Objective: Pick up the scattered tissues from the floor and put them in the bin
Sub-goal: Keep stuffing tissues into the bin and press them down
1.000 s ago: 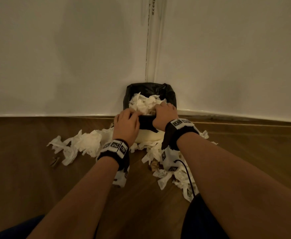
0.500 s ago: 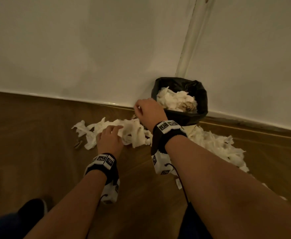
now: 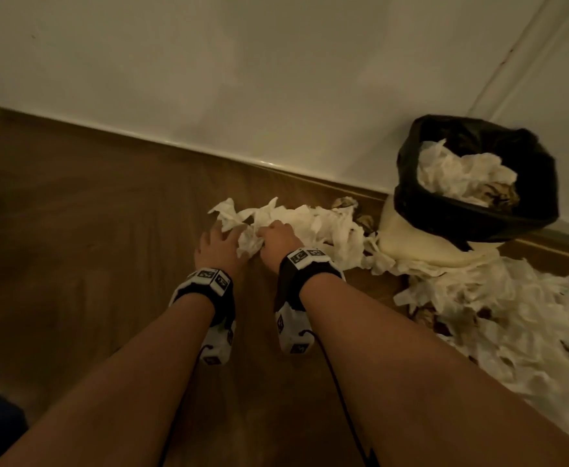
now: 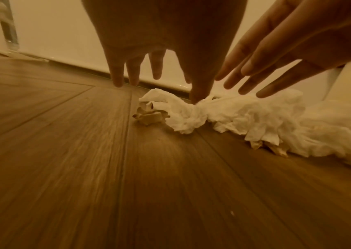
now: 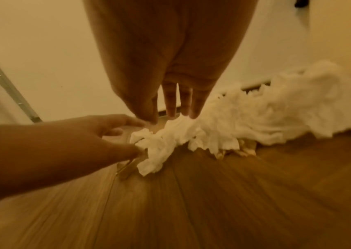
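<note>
Two hands — a left hand (image 3: 218,247) and a right hand (image 3: 278,244). One bin (image 3: 475,215). Tissues (image 3: 327,227) on the floor — too many to count.

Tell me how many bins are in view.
1. The bin, lined with a black bag and already holding tissues, stands against the wall at the right, beyond both hands. Nothing suggests another, though the room's rest is unseen.
</note>
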`<state>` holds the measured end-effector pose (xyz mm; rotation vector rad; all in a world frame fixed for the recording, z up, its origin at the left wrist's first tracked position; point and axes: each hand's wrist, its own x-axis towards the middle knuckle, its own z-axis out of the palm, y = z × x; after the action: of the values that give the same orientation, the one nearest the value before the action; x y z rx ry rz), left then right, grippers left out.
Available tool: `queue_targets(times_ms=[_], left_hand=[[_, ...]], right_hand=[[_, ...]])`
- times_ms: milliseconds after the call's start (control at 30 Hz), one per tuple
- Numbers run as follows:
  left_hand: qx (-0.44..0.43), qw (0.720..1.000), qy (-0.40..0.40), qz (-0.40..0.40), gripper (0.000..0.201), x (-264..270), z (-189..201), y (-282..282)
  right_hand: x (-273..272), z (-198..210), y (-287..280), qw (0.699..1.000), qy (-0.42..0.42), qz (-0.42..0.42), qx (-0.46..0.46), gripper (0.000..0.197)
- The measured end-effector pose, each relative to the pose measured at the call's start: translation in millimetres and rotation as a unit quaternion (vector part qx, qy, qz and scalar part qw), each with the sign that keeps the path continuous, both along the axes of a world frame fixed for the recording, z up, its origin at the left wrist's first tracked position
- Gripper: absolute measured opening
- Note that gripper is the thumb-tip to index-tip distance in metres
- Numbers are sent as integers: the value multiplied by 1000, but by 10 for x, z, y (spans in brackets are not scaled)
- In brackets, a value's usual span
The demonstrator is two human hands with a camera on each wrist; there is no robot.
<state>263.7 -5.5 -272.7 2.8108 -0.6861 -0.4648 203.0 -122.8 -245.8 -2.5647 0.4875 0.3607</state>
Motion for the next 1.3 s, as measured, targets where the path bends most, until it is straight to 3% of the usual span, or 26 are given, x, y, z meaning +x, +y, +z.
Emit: queue_targets(times_ms=[167,267,367,500,700,833,900,967,1033,1100,1133,1200,1233,1267,1300], left_hand=[[80,991,81,-67,53,64,-204,-59],[34,997,49,-56,40,15,-336,68],[-25,999,7,-30,30,-45,-430,231],[-62,998,-4,-7,20,-37,-428,318],[-138,979,59,141,8,-53,-286,235],[-219,947,146,187,33,-217,-206,123],[-181,962,147,140,49,-347,-171,27],[-155,973,132,111,47,-473,-165,-63],[-122,977,143,98,38,-604,-141,-117],[-85,978,162,105,37,-679,-123,-155],[-83,972,180,123,35,-697,-110,-164],[-98,959,208,165,31,-770,-53,-188],[-111,952,220,183,34,-799,-32,-186],[-123,946,227,195,38,-808,-41,-186],[-130,941,232,209,39,-843,-1,-175]], right_hand=[[-25,-144,-60,989,-73,-64,-116,41],[-60,-210,-76,985,-77,-45,-147,42],[-130,-282,-92,989,-5,-43,-143,42],[-267,-354,-129,990,59,-109,-74,39],[-236,-106,-349,984,11,-179,13,33],[-373,85,-488,951,-73,-272,126,38],[-451,169,-536,927,-88,-307,197,41],[-522,317,-574,911,-74,-324,245,38],[-604,507,-617,911,-26,-327,249,53],[-646,585,-719,937,4,-294,189,62],[-652,621,-766,921,2,-326,213,53],[-783,747,-812,828,-73,-430,353,39],[-836,764,-835,801,-83,-455,380,38],[-908,850,-839,804,-94,-440,389,41],[-960,837,-878,862,-78,-378,330,47]])
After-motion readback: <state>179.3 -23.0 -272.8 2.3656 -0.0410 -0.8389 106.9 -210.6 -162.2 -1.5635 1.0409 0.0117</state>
